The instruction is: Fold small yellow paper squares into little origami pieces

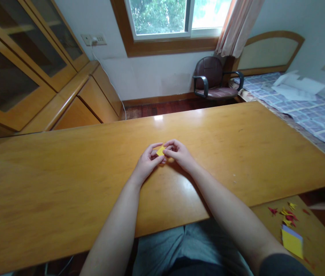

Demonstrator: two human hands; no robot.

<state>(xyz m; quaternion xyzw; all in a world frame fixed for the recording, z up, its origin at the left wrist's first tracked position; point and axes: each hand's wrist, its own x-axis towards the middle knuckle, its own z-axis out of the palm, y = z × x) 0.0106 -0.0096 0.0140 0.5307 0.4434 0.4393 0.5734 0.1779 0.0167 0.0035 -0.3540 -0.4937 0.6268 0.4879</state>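
Note:
A small folded piece of yellow paper (160, 151) is held up between my two hands, just above the wooden table (78, 184). My left hand (147, 161) grips it from the left, with the thumb below and the fingers curled behind. From the right, my right hand (178, 154) pinches the same paper between thumb and fingers. The fingers cover part of the paper, so its full folded shape cannot be made out.
On a lower surface at the right lie several small red and yellow folded-paper figures (287, 214) and a stack of yellow and lilac paper sheets (292, 243). Beyond the table stand a brown armchair (211, 76), a bed (309, 107) and a wooden cabinet (73, 103).

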